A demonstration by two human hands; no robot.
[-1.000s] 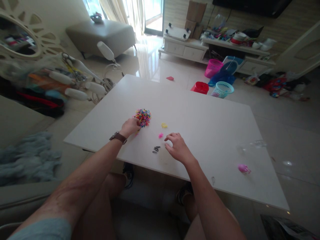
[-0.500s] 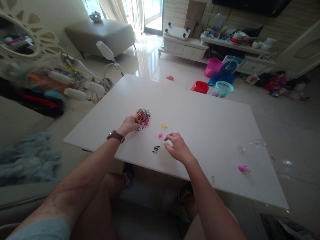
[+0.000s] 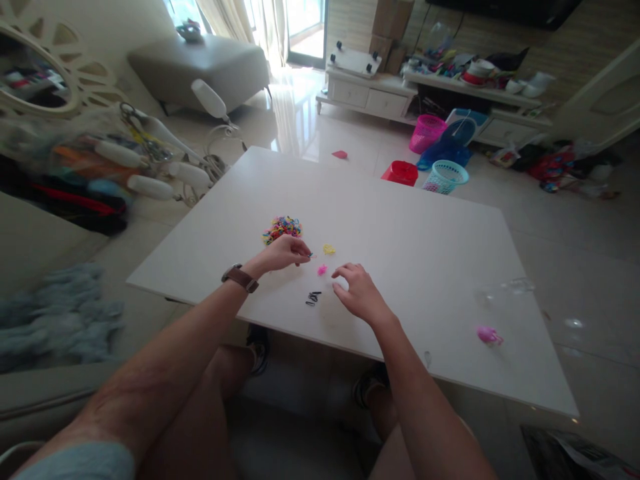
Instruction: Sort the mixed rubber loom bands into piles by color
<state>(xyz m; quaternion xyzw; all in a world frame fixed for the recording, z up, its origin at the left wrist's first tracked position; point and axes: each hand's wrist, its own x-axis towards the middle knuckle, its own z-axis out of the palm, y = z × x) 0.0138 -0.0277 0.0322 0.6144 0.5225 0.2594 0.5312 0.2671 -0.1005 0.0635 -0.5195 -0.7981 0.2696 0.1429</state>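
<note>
My left hand (image 3: 287, 253) is in front of a pile of small multicoloured rubber bands (image 3: 283, 225), hiding its near side. Between its fingertips it pinches one or more small rubber bands (image 3: 313, 255), greenish and pinkish. My right hand (image 3: 356, 287) hovers low over the white table (image 3: 425, 253), its thumb and fingers apart with nothing in them. Between the hands lie a little group of yellow bands (image 3: 329, 249) and a pink cluster (image 3: 322, 270). Nearer to me are several black bands (image 3: 313, 298).
A pink bundle (image 3: 489, 335) and a clear plastic piece (image 3: 520, 285) lie on the table's right side. One pale loop (image 3: 427, 359) rests at the near edge. Beyond the table stand a red bin (image 3: 401, 172) and a light-blue basket (image 3: 447, 175).
My left hand has moved right, away from the pile, with small bands now showing at its fingertips. The right hand stays in nearly the same place, still open.
</note>
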